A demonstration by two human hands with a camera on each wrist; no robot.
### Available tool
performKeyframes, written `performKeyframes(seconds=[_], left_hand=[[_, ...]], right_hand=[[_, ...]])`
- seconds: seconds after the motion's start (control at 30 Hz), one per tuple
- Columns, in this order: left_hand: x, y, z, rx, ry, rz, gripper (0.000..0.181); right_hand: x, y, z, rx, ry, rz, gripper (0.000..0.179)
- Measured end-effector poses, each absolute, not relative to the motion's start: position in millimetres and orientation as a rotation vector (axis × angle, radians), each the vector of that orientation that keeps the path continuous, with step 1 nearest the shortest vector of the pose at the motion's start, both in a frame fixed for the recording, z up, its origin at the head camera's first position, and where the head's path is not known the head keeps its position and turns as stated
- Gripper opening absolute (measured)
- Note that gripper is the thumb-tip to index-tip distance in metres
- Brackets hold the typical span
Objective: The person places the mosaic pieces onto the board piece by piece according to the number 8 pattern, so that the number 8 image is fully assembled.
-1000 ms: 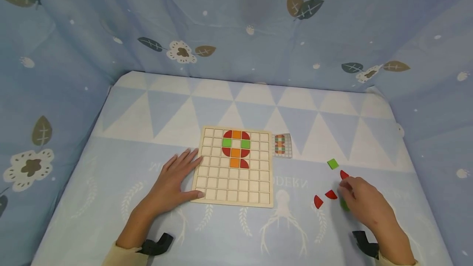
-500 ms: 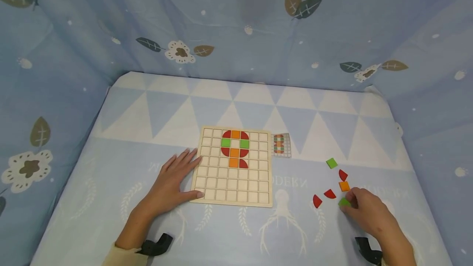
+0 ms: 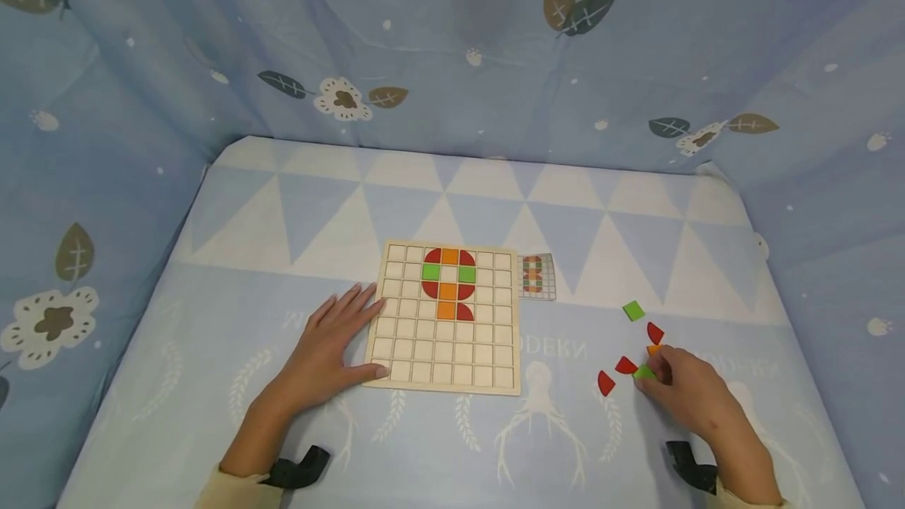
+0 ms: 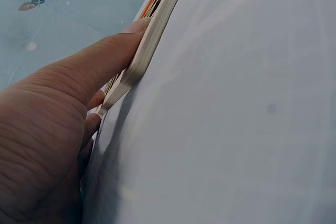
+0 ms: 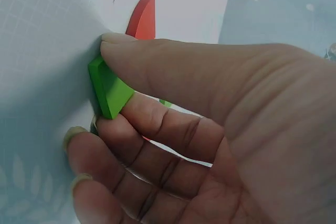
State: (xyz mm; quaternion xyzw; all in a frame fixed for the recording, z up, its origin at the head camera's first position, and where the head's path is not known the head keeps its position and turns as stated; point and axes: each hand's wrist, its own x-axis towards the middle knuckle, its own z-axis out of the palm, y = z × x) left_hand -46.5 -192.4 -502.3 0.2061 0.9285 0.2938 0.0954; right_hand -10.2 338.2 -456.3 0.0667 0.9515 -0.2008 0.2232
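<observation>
My left hand (image 3: 328,348) lies spread at the left edge of a wooden grid board (image 3: 441,375), its fingertips and thumb on the rim. On the board sit red quarter-circle tiles, orange square tiles and green square tiles near the top. Off to the right, my right hand (image 3: 689,391) pinches a green square tile (image 5: 113,87) between thumb and fingers, close to the tabletop. Beside those fingers lie a red quarter-circle tile (image 3: 625,365) and a partly covered orange square tile (image 3: 654,349).
A small pattern card (image 3: 538,277) lies against the board's right side. Loose on the cloth are another green square tile (image 3: 634,310) and two more red quarter-circle tiles, one nearer (image 3: 606,383) and one farther back (image 3: 655,333). Patterned curtains (image 3: 452,45) enclose the table.
My right hand has moved from the red and orange tiles back to the green tile, gripped it and shifted it slightly left. The left hand stays on the board.
</observation>
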Motion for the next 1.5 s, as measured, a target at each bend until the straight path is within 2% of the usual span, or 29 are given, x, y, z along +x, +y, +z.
performKeyframes(seconds=[0.3, 0.47, 0.63, 0.9, 1.3, 1.5], left_hand=[[-47, -192, -503, 0.647, 2.774, 0.879, 0.102], [-47, -192, -503, 0.637, 2.771, 0.877, 0.102], [-47, -193, -501, 0.606, 2.771, 0.853, 0.103], [-46, -191, -501, 0.586, 2.763, 0.862, 0.103], [-46, -190, -501, 0.596, 2.778, 0.868, 0.102], [-46, -191, -500, 0.582, 2.766, 0.864, 0.102]], right_hand=[[-12, 334, -457, 0.186, 2.646, -0.585, 0.034], [-11, 332, -452, 0.167, 2.69, -0.618, 0.024], [-19, 320, -443, -0.005, 2.773, -0.692, 0.015], [-50, 265, -425, -0.284, 2.737, -0.845, 0.011], [-86, 171, -439, -0.708, 2.682, -0.815, 0.01], [-93, 143, -443, -0.778, 2.65, -0.807, 0.009]])
